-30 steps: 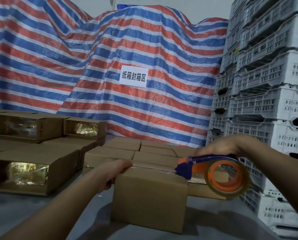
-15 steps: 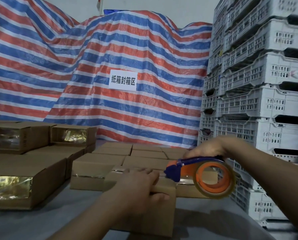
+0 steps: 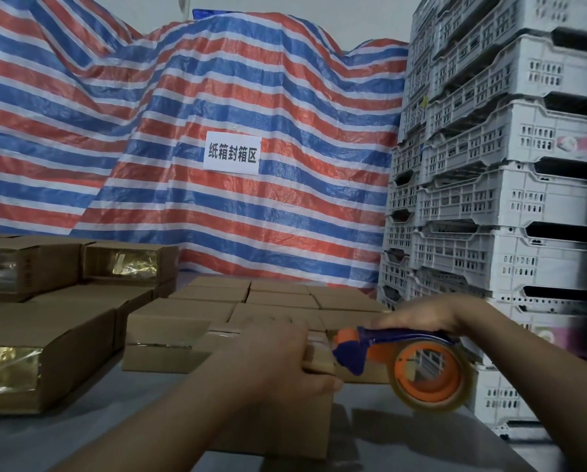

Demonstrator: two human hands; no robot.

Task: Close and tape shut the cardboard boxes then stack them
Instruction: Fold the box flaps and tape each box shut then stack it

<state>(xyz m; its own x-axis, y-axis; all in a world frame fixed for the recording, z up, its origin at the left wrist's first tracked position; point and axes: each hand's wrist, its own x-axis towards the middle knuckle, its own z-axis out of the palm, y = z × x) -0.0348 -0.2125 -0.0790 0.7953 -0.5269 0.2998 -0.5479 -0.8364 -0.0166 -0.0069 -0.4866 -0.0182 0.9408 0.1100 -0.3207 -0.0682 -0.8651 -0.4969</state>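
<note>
Right hand (image 3: 418, 318) wraps its grip over the blue handle of the tape dispenser (image 3: 401, 356), orange hub and clear roll hanging just beneath. Its nose meets the top of the cardboard box (image 3: 305, 427), which sits on the grey tabletop (image 3: 81, 434). Left hand (image 3: 278, 366) lies on that box just left of the dispenser, fingers draped across the top, thumb on the near face. Beyond, closed boxes (image 3: 217, 294) in rows. Behind, a white sign (image 3: 231, 153) reads "纸箱封箱区" on the striped tarp (image 3: 217, 80).
</note>
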